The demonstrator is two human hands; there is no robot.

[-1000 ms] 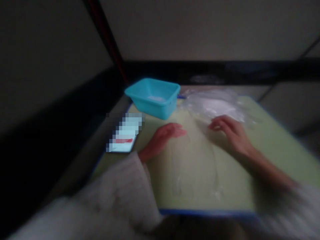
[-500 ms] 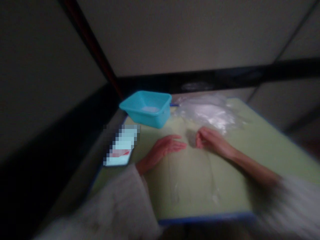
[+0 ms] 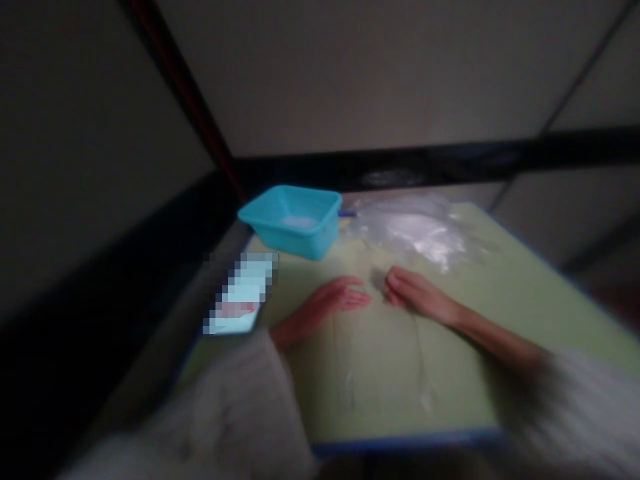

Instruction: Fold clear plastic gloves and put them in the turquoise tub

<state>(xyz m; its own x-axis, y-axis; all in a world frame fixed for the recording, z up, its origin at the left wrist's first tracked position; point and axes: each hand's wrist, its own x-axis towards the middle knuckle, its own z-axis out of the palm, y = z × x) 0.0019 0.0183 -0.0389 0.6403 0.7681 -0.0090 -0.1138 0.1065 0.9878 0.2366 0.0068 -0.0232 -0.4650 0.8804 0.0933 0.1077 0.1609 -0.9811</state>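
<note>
A clear plastic bag [image 3: 383, 373] lies flat on the yellow-green table [image 3: 530, 300], its long edges running toward the front. My left hand [image 3: 340, 297] rests near its far left part, palm down with the fingers stretched out. Just right of it, my right hand [image 3: 407, 290] is closed, fingers curled in and pressed together near the bag's far end. What it pinches, if anything, is too blurred to tell. Behind my right hand lies a heap of clear plastic bags [image 3: 420, 227].
A turquoise basin [image 3: 315, 243] with something pale inside stands at the back left. A phone-like slab with a bright, pixelated face [image 3: 245, 293] lies along the left edge. A wall rises behind the table.
My right hand has shifted slightly left, closer to my left hand, and its fingers look more tightly curled. The whole view has moved a little.
</note>
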